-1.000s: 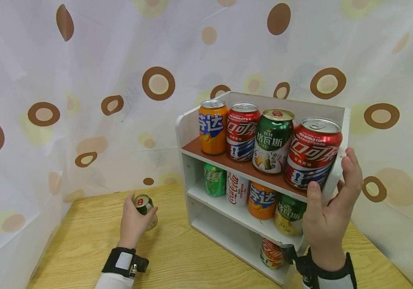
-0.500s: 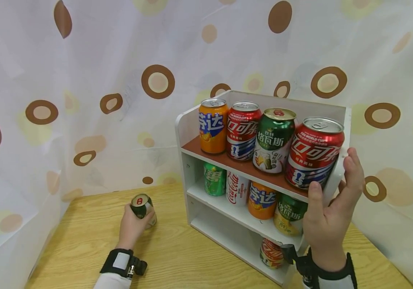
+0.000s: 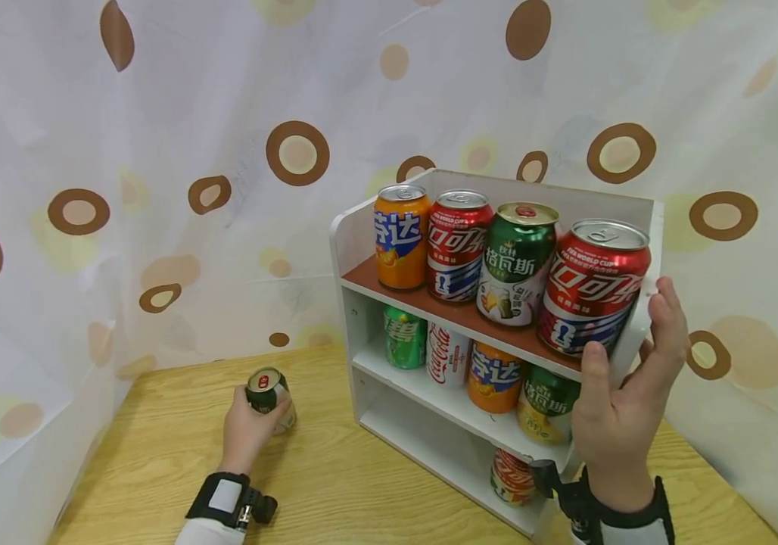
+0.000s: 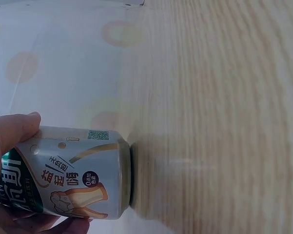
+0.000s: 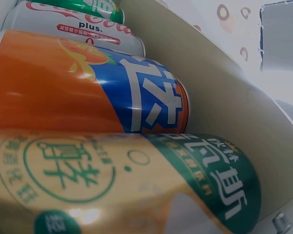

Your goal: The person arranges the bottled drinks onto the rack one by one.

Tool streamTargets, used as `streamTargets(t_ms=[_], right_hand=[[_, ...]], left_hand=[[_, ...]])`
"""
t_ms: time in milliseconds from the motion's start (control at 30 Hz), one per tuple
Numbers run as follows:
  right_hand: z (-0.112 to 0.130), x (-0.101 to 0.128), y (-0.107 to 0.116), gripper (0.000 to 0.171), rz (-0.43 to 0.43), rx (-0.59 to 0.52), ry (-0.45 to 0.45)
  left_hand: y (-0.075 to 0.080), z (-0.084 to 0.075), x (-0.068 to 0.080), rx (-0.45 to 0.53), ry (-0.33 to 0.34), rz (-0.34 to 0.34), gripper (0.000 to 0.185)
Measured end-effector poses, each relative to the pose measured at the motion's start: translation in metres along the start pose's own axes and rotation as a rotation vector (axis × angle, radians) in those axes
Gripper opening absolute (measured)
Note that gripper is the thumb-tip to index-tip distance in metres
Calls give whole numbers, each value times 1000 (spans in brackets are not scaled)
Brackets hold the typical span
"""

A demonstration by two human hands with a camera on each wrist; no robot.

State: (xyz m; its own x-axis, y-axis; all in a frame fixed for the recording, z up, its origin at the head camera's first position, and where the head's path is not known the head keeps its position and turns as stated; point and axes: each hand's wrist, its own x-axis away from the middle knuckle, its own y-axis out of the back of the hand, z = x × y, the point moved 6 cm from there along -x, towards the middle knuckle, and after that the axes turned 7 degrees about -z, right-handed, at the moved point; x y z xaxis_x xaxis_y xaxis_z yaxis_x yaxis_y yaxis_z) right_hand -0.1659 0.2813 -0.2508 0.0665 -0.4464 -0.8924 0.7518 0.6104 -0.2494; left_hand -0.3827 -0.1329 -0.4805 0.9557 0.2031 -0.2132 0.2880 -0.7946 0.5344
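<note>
My left hand grips a green and white drink can standing upright on the wooden table, left of the shelf. The left wrist view shows the can's pale lower half and base, with fingers round its upper part. A white three-tier shelf stands at the right. My right hand holds its right side panel, thumb at the front and fingers on the outer side. That thumb lies close to a red cola can at the right end of the top tier. In the right wrist view, the hand is out of sight.
Also on the top tier are an orange can, a red can and a green-white can. Several more fill the middle tier, including a gold-green can. One red can sits at the bottom right. A patterned curtain hangs behind.
Since a second ago my left hand's hold on the can has moved lower, and the can's lid shows more fully. The right hand keeps its place on the shelf.
</note>
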Motion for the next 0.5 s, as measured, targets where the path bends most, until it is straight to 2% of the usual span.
streamTargets(t_ms=[267,500], right_hand=[[3,-2,-1,46,-10,-13,1],[1,0,-1,46,-2,-7,-7]], left_hand=[[4,-10,16,-17,0,56,76],[-2,-23,34,-5,-53,95,75]])
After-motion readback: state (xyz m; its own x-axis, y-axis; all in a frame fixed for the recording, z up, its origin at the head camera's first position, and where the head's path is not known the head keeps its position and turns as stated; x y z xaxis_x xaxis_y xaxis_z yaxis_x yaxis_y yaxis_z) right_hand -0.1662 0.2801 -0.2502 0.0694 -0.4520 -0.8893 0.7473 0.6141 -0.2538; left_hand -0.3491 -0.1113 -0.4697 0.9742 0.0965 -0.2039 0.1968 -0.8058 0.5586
